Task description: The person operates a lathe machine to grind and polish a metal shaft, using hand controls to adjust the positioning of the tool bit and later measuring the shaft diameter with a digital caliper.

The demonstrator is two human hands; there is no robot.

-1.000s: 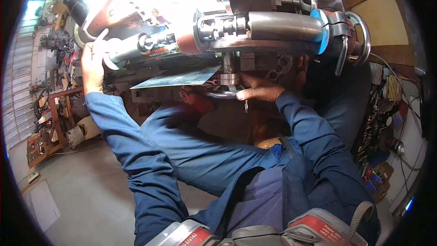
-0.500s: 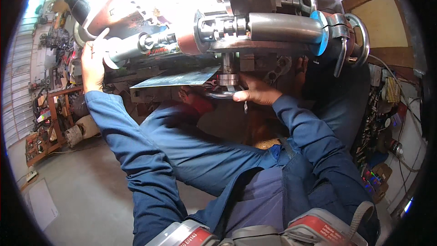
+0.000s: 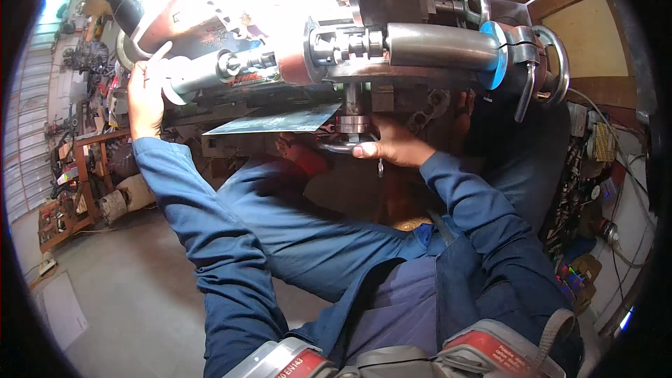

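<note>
A lathe-like machine with a long polished metal cylinder lies across the upper half of the view. At its left end my left hand is closed round the rim of a flared silver cylinder, with one finger stretched up; part of the grip is hidden. Below the machine's middle, my right hand grips a small metal handwheel, its thumb across the front of the rim. The wheel sits under a ringed collar on a vertical shaft. A thin flat sheet juts out left of that shaft.
Right of the cylinder are a blue-faced disc, a clamp lever and a larger handwheel. Bright glare covers the upper middle. A rusty rack stands at left. Cables and clutter line the right wall.
My right thumb has shifted slightly left along the handwheel. My left hand keeps its hold on the flared cylinder. The whole view has moved a little.
</note>
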